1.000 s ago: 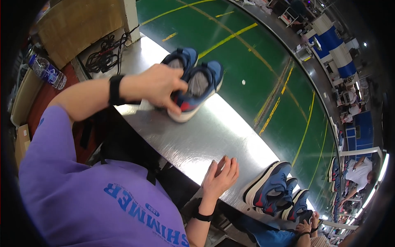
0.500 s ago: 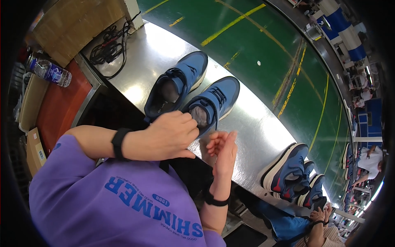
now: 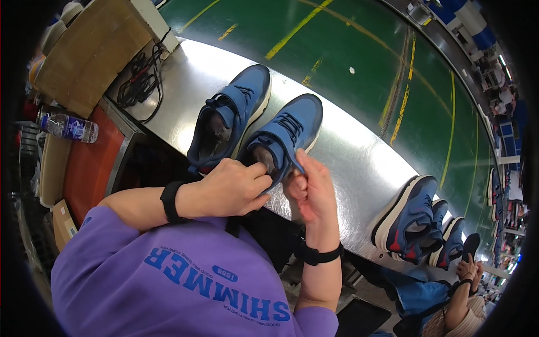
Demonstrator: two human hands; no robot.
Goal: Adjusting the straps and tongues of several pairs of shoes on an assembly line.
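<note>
Two blue shoes lie side by side on the metal table, toes pointing away from me. The right-hand shoe [image 3: 305,115] has dark laces, a strap and see-through crinkled stuffing in its opening. My left hand [image 3: 231,188] is closed at the near-left edge of its opening; the fingertips grip the collar, partly hidden. On the other side, my right hand [image 3: 315,188] pinches the loose end of the shoe strap [image 3: 297,162] between thumb and fingers. The left-hand shoe [image 3: 247,90] stands just beyond my left hand, touched by neither hand as far as I can see.
More blue shoes with red accents [image 3: 407,222] stand farther right on the metal table [image 3: 351,163]. Beyond them a co-worker's hands [image 3: 469,272] hold a dark flat piece [image 3: 471,245]. Black cables [image 3: 137,84] lie at the far left, near a cardboard box [image 3: 92,56] and a water bottle [image 3: 70,128].
My right hand has risen to the shoe and closed on the strap end; before, it was apart from it with curled fingers. My left hand stays at the collar. The view has shifted slightly.
</note>
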